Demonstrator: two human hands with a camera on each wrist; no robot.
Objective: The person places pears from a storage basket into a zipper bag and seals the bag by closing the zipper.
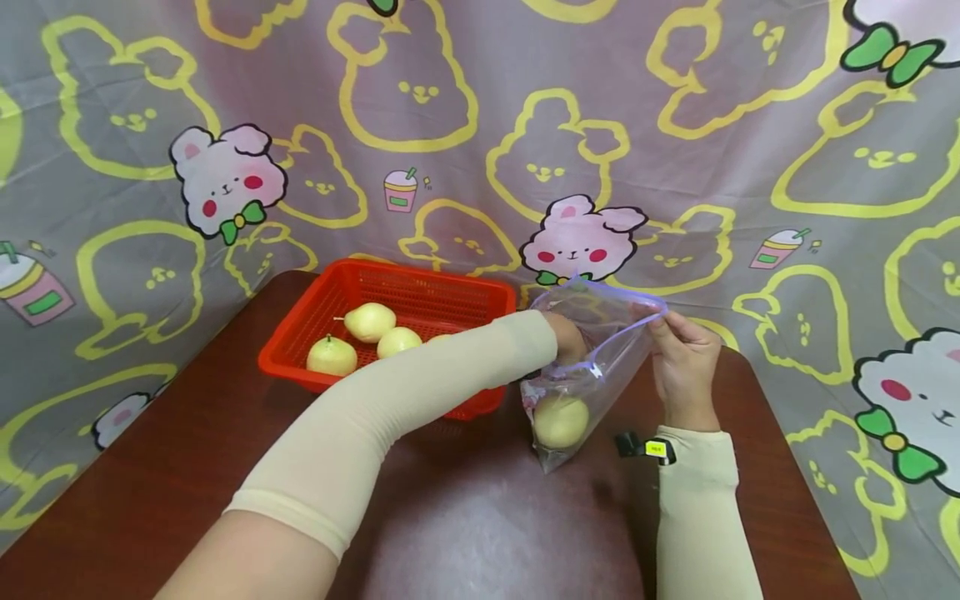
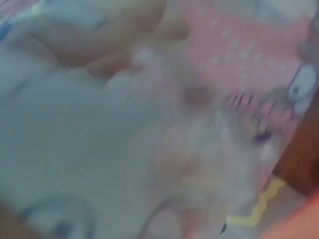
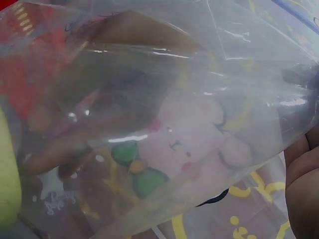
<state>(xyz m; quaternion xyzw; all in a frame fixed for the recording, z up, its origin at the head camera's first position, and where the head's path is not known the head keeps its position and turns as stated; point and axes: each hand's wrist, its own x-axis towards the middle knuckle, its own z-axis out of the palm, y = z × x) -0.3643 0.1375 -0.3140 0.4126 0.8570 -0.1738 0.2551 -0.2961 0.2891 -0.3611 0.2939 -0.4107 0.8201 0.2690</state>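
Note:
A clear zip bag (image 1: pixel 618 367) with a purple zip edge and printed pictures stands with its mouth spread. My right hand (image 1: pixel 686 362) pinches the right side of its rim between thumb and fingers. Through the mouth reaches my left hand (image 1: pixel 567 337), partly hidden by its sleeve and the bag's film. In the right wrist view its fingers (image 3: pixel 65 154) show through the plastic, extended and apart from a pale yellow pear (image 3: pixel 7 174). That pear sits low in the bag. The left wrist view is blurred by the film, with fingers at its upper left.
Behind my left forearm stands a red plastic basket (image 1: pixel 300 312) holding several pears (image 1: pixel 332 357). Both are on a dark brown table (image 1: pixel 465 533). A patterned curtain (image 1: pixel 450 125) hangs along the table's back and sides. A small black strap device (image 1: pixel 652 448) is on my right wrist.

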